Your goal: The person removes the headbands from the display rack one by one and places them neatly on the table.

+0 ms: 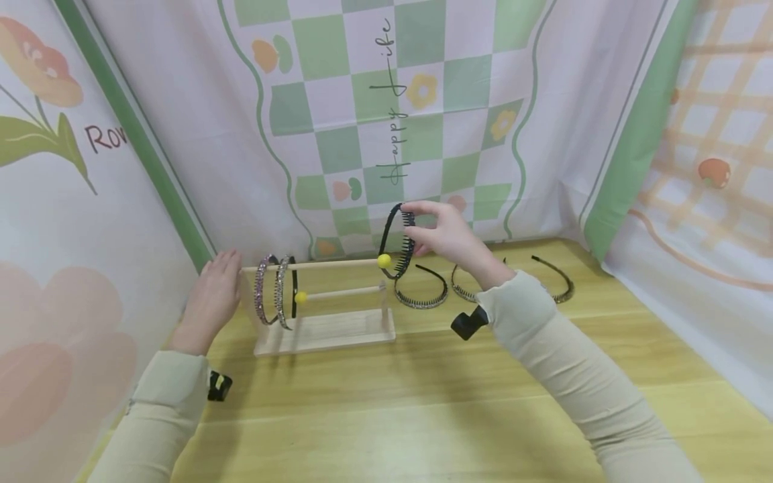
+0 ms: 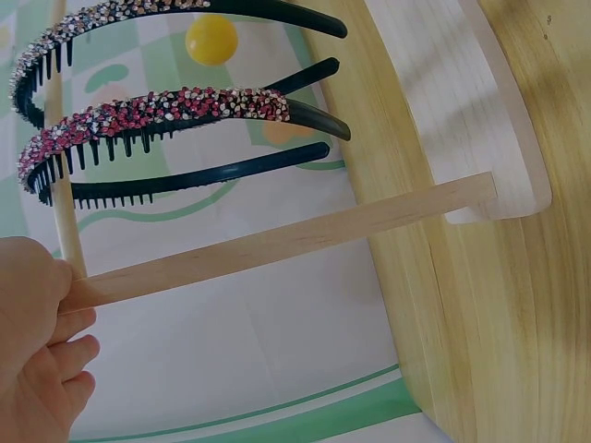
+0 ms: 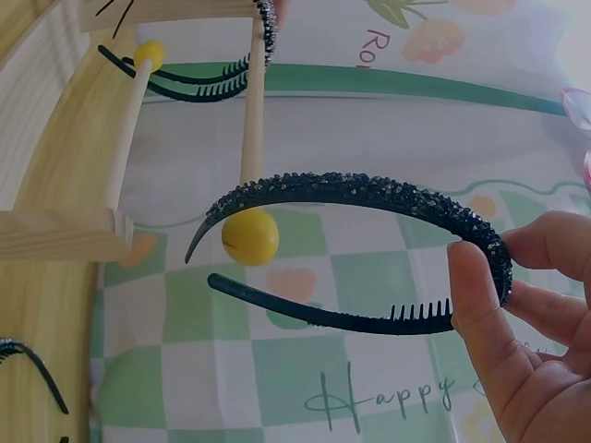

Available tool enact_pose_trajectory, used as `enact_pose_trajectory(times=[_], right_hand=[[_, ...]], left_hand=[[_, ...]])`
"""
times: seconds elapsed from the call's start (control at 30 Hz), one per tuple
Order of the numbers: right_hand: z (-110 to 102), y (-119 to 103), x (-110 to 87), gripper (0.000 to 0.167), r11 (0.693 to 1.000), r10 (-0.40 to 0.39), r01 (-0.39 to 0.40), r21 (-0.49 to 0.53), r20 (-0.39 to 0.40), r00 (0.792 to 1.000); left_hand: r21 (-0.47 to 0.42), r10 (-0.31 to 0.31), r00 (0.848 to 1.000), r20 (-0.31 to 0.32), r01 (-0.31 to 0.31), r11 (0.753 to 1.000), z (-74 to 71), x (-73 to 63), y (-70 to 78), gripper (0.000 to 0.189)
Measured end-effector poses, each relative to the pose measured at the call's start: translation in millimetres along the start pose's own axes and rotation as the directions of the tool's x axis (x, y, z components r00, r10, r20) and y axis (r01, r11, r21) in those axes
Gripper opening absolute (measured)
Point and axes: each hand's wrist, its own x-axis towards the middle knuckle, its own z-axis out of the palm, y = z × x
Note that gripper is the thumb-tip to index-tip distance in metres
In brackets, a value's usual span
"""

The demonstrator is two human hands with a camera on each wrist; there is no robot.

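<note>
My right hand [image 1: 449, 235] pinches a black toothed headband [image 1: 408, 245] by its curved top, between thumb and fingers. Dark glittering stones cover the band's outer side in the right wrist view. Its two ends point towards the yellow ball [image 3: 250, 237] that tips the upper rod of a wooden rack [image 1: 326, 332], close around it. At the rack's other end, my left hand [image 1: 214, 288] grips the top of the upright post [image 2: 277, 254]. Beside that post, a pink-stoned headband [image 2: 138, 115] and a silver-stoned headband [image 1: 280, 292] hang on the upper rod.
A lower rod [image 1: 341, 293] with its own yellow ball [image 1: 300, 297] juts left from the rack's right post. On the wooden table [image 1: 362, 416], several more headbands lie to the right, including a stoned one [image 1: 421, 303] and a dark one [image 1: 566, 288]. Printed curtains [image 1: 338, 134] enclose the table.
</note>
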Motion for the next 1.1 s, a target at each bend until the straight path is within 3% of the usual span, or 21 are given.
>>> enact_pose_trajectory(times=[0.87, 1.1], right_hand=[[-9, 40, -19.7, 0.047, 0.995, 0.079, -0.077, -0.066, 0.017, 0.997], [-7, 53, -25.9, 0.047, 0.984, 0.099, -0.096, -0.148, 0.015, 0.995]], left_hand=[[-0.002, -0.013, 1.0, 0.023, 0.013, 1.0, 0.0, 0.3, -0.9, 0.039], [0.0, -0.018, 0.999, 0.028, 0.018, 1.0, -0.8, -0.4, 0.3, 0.04]])
